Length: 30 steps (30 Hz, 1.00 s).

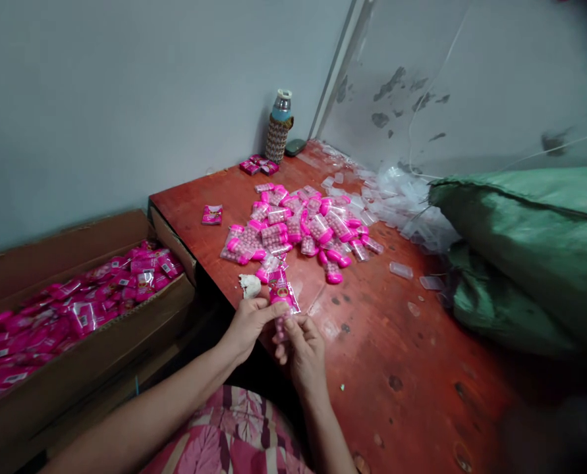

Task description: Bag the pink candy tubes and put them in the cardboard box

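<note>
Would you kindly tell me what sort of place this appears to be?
Probably a small packing workshop: bead-filled containers with pink caps lie heaped on a worn red table, a cardboard box holds many pink packets, and a large green sack lies nearby.

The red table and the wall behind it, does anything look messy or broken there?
Yes. The wall on the right has dark patches, like damaged paint. Clear plastic containers lie jumbled beside the green sack. A ragged white lump near the left hand looks odd among pink things; I can't tell what it is.
</note>
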Motion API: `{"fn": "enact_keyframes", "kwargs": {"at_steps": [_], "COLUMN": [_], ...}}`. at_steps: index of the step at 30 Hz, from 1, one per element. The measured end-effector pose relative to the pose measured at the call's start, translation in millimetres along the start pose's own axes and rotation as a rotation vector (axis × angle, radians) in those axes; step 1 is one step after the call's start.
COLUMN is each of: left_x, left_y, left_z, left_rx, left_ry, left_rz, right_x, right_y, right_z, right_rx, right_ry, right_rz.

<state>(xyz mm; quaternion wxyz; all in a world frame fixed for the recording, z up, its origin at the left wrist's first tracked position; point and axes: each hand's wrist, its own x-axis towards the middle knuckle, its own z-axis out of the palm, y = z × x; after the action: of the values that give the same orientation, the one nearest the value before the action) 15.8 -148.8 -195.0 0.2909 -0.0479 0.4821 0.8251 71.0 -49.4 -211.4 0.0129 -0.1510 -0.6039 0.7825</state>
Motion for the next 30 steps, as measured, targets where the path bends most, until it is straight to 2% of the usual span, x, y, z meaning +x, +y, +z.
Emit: {"fn": "enact_keyframes", "kwargs": {"at_steps": [2, 8, 12, 15, 18, 24, 27, 30], "left_x": [-1, -2, -5, -6, -7, -20, -28, -30], "left_y": [1, -3, -4, 1, 3, 0, 15, 37], "left_z": [1.9, 5.2, 6.3, 3.1, -0.1, 0.6, -14.8, -40.7], "left_rx": [-0.072, -0.096, -0.068, -0.093, -0.129, -0.105, -0.154, -0.235], "left_ry": [-0.001, 0.039, -0.048, -0.043, -0.010, -0.012, 0.110, 0.345], "left_rz": [0.004, -0.028, -0.012, -0.013, -0.017, 0.015, 0.125, 0.376], "right_x": [-1, -4, 0, -2, -4, 3, 7, 9], "right_y": [-1, -6, -6, -5, -5, -4, -9, -14], "right_z": [2, 1, 1, 0, -2, 4, 6, -3], "right_rx": [0.017, -0.273, -0.010, 0.136, 0.169, 0.199, 0.176, 0.120], "right_ry": [-0.009, 0.118, 0.046, -0.027, -0.096, -0.103, -0.098, -0.036], "right_rz": [0.004, -0.149, -0.041, 0.003, 0.031, 0.016, 0.022, 0.000]}}
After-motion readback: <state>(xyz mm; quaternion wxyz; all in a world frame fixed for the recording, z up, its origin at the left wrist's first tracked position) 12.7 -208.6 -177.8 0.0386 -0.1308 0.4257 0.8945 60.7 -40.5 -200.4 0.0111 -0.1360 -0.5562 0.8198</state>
